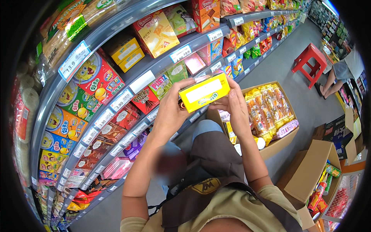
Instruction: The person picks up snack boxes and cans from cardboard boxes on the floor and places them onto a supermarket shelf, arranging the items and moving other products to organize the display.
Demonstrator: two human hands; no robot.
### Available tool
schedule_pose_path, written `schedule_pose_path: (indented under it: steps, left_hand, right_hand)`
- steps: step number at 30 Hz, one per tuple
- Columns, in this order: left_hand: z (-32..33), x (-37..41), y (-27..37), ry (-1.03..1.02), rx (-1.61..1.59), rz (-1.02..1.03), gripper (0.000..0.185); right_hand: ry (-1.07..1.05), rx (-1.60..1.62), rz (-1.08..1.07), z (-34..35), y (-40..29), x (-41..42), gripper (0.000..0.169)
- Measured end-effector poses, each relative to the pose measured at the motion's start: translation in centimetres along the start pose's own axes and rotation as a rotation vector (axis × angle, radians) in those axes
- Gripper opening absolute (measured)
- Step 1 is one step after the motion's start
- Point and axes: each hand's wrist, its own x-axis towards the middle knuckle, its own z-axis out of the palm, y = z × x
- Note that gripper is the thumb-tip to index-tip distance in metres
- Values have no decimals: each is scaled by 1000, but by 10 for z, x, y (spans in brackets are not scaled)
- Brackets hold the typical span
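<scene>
Between both hands I hold a yellow snack box point(206, 92) whose near side has a white panel. My left hand point(174, 108) grips its left end, and my right hand point(236, 105) holds its right end with the fingers underneath. The box is tilted a little, its right end higher in the view, in front of the shelf edge. Beyond it on the shelves are a red Pocky box point(145, 100) and a green Pretz box point(160, 87). Higher up, two yellow boxes point(127, 55) are stacked beside a larger Nestlé wafer box point(156, 33).
An open carton point(285, 140) of packaged snacks stands on the floor to my right. Nearer is another carton point(308, 171) with snack tubes. A red plastic stool point(311, 62) stands in the aisle, close to another person's legs point(332, 82). Price-tagged shelves point(117, 101) curve along my left.
</scene>
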Motion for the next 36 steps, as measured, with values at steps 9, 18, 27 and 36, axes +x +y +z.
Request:
schedule_pose_path:
  steps: [9,18,27,36]
  left_hand:
    - [-18,0,-4,-5,141,174,52]
    - [-21,-14,24,241,747,398,54]
    - [-51,0,-4,343,858,439,71]
    - [-107,38,-13,333,965,451,64]
  right_hand:
    - [-79,-842,-385,-1,-34,10,58]
    - [79,-88,-98,18,11,14,34]
    - [-75,292,1,106,27,45,56]
    - [-290,299,-35,127,44,65,60]
